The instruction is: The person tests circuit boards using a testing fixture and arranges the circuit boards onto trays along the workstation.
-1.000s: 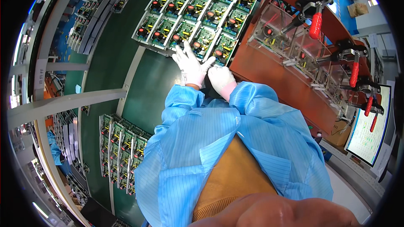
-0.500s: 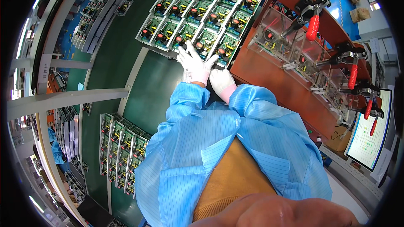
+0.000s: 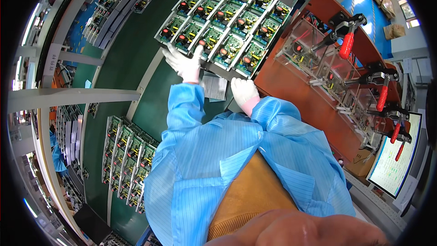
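My left hand (image 3: 183,65), in a white glove, is open with fingers spread at the near left edge of a batch of green circuit boards (image 3: 221,16). The boards sit in slanting rows between pale metal strips, each with a round red-topped part. To the right my right hand (image 3: 245,90), also gloved, is curled closed beside the corner of the red-brown bench fixture. What its fingers hold, if anything, is hidden. Between my hands a small grey flat plate (image 3: 214,86) lies on the green mat, below the boards' near edge.
Red-handled toggle clamps (image 3: 347,45) stand over clear plastic housings on the red-brown fixture (image 3: 284,82) at right. A lit monitor (image 3: 395,155) is beyond. Another batch of boards (image 3: 129,159) lies at lower left. A grey rail (image 3: 77,94) crosses the left side.
My left hand has moved left along the near edge of the boards, away from my right hand. The grey flat plate between them has come into sight. The view has shifted slightly.
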